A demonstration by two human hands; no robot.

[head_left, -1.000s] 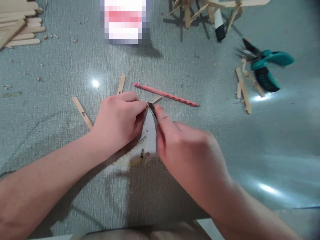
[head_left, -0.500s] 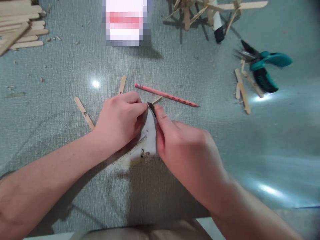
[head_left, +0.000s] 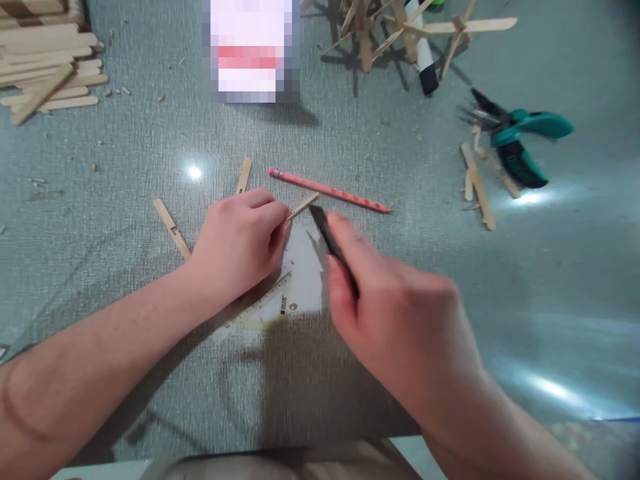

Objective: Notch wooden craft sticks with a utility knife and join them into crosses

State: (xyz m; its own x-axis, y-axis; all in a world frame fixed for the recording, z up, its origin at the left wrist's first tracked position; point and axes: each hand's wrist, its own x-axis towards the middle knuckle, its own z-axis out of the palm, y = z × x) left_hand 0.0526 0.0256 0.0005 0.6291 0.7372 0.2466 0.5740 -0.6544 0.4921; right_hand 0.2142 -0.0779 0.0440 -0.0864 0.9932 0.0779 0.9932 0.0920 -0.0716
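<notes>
My left hand [head_left: 239, 241] pinches a thin wooden stick [head_left: 303, 207] against a clear set-square ruler [head_left: 295, 280] lying on the grey mat. The stick's free end pokes out to the upper right of my fingers. My right hand [head_left: 395, 300] grips a dark craft knife [head_left: 327, 237], its tip a little to the right of the stick and apart from it. A pink pencil [head_left: 330, 191] lies just beyond both hands.
A notched stick [head_left: 173, 229] and a short stick [head_left: 244, 175] lie left of my hands. Teal pliers [head_left: 517, 137] and cut sticks [head_left: 477, 183] sit at right. A stick pile [head_left: 45, 73] is far left, a stick structure [head_left: 400, 30] and a blurred box [head_left: 250, 50] at the back.
My right hand has drawn the knife back to the right and toward me, off the stick. The left hand keeps hold of the stick on the ruler.
</notes>
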